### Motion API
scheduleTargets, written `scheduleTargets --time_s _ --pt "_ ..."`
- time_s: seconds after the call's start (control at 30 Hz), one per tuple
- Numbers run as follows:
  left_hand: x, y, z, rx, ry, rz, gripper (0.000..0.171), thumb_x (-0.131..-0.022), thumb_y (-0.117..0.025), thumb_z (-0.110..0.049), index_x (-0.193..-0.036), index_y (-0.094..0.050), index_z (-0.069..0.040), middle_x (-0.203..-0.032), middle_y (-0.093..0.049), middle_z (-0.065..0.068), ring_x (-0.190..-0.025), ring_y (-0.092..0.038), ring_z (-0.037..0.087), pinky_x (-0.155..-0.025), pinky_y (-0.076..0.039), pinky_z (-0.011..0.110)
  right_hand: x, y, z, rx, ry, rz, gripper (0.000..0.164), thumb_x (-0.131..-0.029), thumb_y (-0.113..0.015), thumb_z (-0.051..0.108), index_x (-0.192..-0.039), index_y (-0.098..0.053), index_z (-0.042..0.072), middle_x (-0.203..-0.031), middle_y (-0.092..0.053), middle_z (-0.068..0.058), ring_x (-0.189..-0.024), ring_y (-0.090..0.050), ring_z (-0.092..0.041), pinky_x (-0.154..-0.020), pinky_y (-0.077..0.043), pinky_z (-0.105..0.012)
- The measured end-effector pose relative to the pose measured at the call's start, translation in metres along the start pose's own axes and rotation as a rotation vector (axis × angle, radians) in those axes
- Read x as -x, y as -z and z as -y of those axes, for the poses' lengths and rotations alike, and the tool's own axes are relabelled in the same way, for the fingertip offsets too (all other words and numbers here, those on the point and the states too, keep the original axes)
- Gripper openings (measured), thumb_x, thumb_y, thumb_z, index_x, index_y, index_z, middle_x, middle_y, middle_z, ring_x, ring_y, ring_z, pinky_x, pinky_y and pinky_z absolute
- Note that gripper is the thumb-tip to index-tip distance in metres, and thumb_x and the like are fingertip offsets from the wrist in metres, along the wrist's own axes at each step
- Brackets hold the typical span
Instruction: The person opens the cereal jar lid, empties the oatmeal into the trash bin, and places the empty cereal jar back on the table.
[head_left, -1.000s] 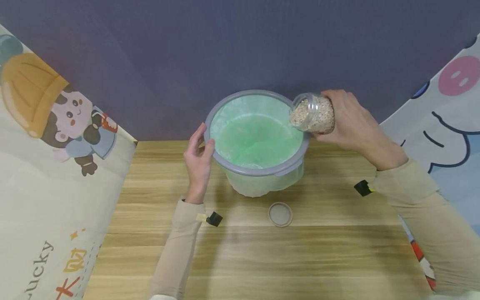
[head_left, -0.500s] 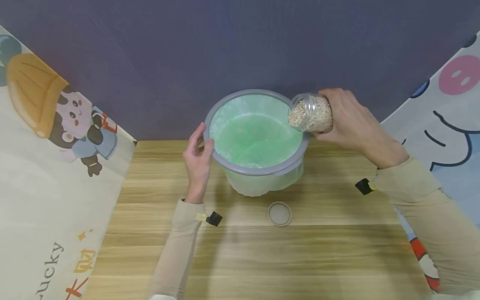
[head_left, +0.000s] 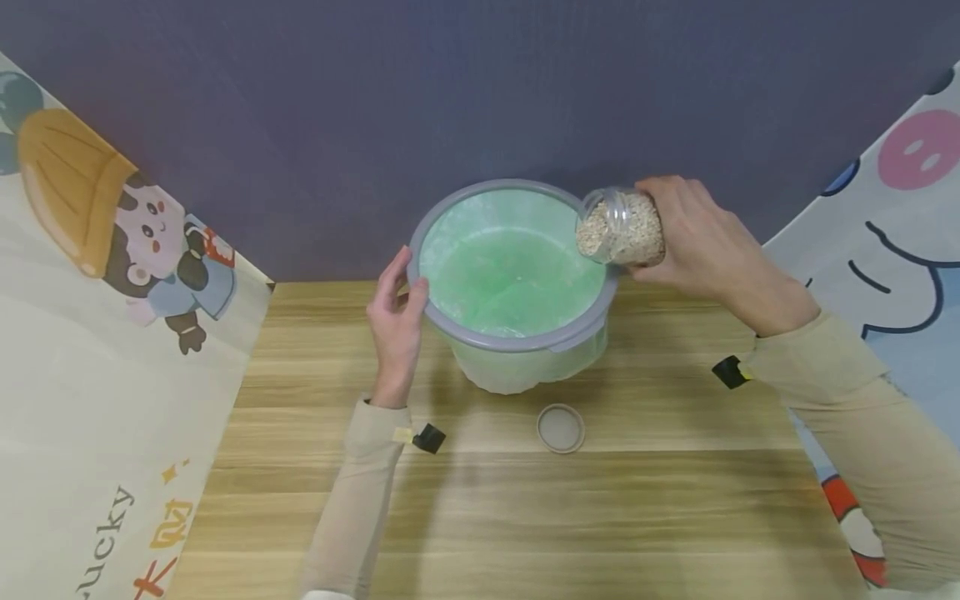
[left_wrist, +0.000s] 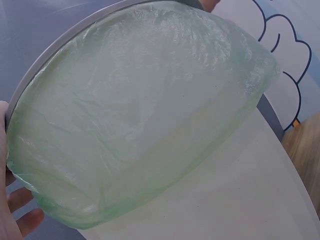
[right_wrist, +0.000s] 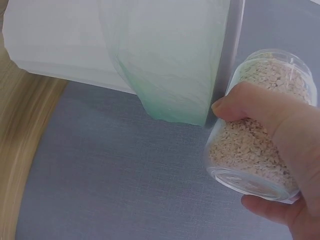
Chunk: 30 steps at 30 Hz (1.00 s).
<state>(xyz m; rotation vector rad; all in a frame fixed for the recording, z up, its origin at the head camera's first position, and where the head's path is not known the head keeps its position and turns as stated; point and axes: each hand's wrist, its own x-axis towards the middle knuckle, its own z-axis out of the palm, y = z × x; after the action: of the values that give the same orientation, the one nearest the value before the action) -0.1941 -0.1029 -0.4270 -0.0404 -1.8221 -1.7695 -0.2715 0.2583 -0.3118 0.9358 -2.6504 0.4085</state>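
A trash bin [head_left: 517, 343] with a grey rim and a pale green plastic liner [head_left: 517, 275] stands on the wooden table. At its left side my left hand [head_left: 396, 325] touches the rim with index finger and thumb, its fingers lying loosely against the outside in the left wrist view. My right hand [head_left: 701, 242] grips a clear jar [right_wrist: 255, 170] around its body, thumb on one side and fingers on the other. Pale oat-like flakes [head_left: 637, 229] fill much of the jar. It lies tilted nearly sideways, its uncapped mouth over the bin's right rim.
A round grey lid [head_left: 560, 428] lies on the table [head_left: 525, 525] in front of the bin. Behind stands a dark blue-grey panel [head_left: 480, 92]. Cartoon-printed panels [head_left: 67, 367] flank the table on both sides.
The right hand and jar have shifted very slightly left over the rim. A few pale specks now show inside the liner. The left hand has stayed at the rim.
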Motion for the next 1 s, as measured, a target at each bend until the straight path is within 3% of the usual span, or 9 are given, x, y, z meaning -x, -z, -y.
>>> scheduleTargets --time_s 0.3,0.5,0.67,1.0 --pt "-0.005 -0.006 0.005 -0.014 -0.023 -0.016 0.047 -0.099 -0.064 -0.013 -0.145 -0.057 -0.002 -0.152 -0.056 0.007 -0.127 -0.058 0.02 -0.1 -0.052 0.04 -0.011 -0.001 -0.01 0.014 0.04 -0.004 0.092 -0.067 -0.089 0.017 -0.143 -0.043 -0.004 -0.132 -0.052 -0.028 -0.116 -0.051 -0.046 -0.08 -0.054 -0.07" --pt "-0.009 -0.011 0.008 -0.019 -0.035 -0.03 0.048 -0.099 -0.064 -0.015 -0.145 -0.057 -0.001 -0.152 -0.056 0.007 -0.127 -0.058 0.02 -0.099 -0.053 0.034 -0.018 -0.001 -0.017 0.018 0.049 0.006 0.091 -0.067 -0.089 0.018 -0.143 -0.044 -0.003 -0.133 -0.052 -0.027 -0.116 -0.051 -0.046 -0.077 -0.054 -0.069" --pt "-0.009 -0.01 0.008 -0.008 -0.029 -0.03 0.048 -0.1 -0.063 -0.013 -0.145 -0.057 -0.001 -0.152 -0.055 0.008 -0.127 -0.058 0.02 -0.098 -0.053 0.031 -0.019 0.0 -0.015 0.03 0.05 0.01 0.092 -0.067 -0.09 0.019 -0.144 -0.043 -0.003 -0.134 -0.052 -0.027 -0.117 -0.051 -0.046 -0.077 -0.055 -0.07" --pt "-0.01 -0.006 0.009 -0.009 -0.021 -0.027 0.047 -0.1 -0.063 -0.014 -0.146 -0.057 -0.003 -0.152 -0.056 0.005 -0.128 -0.057 0.02 -0.101 -0.052 0.038 -0.02 -0.001 -0.012 0.053 0.071 0.007 0.092 -0.067 -0.09 0.021 -0.143 -0.043 -0.003 -0.132 -0.053 -0.027 -0.116 -0.051 -0.046 -0.076 -0.055 -0.07"
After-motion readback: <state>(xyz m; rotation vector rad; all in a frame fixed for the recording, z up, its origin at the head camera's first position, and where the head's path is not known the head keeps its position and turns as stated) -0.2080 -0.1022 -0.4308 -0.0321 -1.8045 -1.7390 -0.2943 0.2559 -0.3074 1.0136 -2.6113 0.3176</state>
